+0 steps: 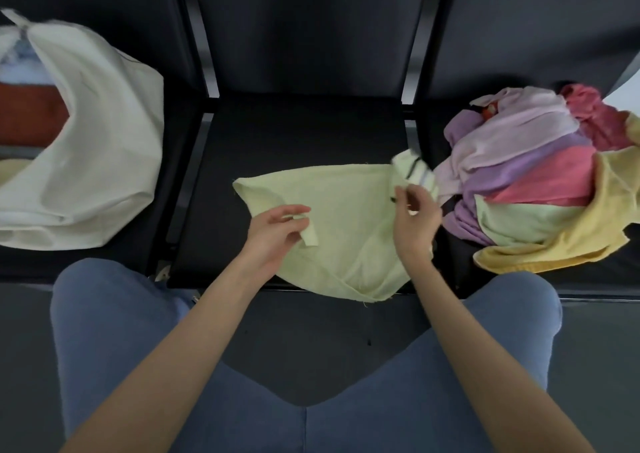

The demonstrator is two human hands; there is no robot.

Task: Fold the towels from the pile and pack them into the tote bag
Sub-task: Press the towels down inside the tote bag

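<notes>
A pale green towel (pixel 346 224) lies spread and rumpled on the black middle seat (pixel 294 141), its near corner hanging over the seat's front edge. My left hand (pixel 277 231) pinches a folded-over edge of it near the left side. My right hand (pixel 414 217) pinches the towel's right corner, which sticks up with a striped label end. The white tote bag (pixel 100 147) stands open on the left seat with an orange towel (pixel 31 116) and other folded ones inside. The pile of towels (pixel 533 175), pink, purple, green and yellow, lies on the right seat.
Three black seats stand in a row with dark backrests behind them. My knees in blue trousers (pixel 114 314) are close to the front edge of the seats. The floor between them is dark grey.
</notes>
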